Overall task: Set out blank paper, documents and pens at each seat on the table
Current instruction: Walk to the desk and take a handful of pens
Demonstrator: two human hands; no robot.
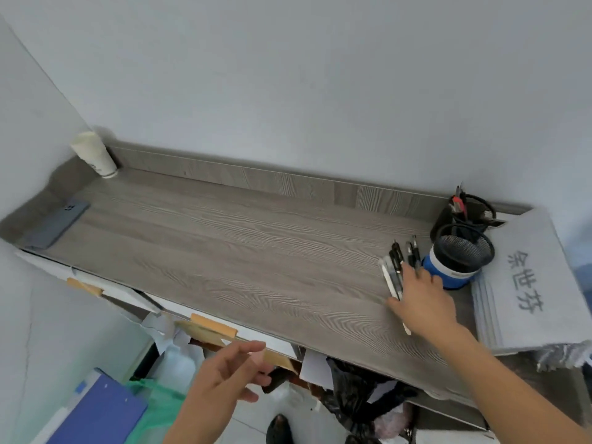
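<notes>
- The left hand (227,373) is nearest, far left of the pen cup and lower than the surface. It is open, with loose fingers, and holds nothing.
- A blue folder (102,411) lies lower still, far left of the cup. It looks flat and stiff.
- The right hand (423,299) rests on the pens (397,270), just left of the pen cup (455,261). Its fingers lie over them. I cannot tell if they grip any.
- The pens are thin, round and smooth, black and clear. They lie loose, so a push could roll them off. If the hand grabs too many, some may slip out.
- The pen cup is black wire mesh with a blue bottom. It looks light, and the hand is close, so a bump could tip it.
- The paper stack (525,283) sits just right of the cup. The sheets are thin and floppy and could slide.
- The surface (240,245) is flat grey wood with wavy lines.
- Far left of the cup, at the back, stands a tall white paper cup (96,155).
</notes>
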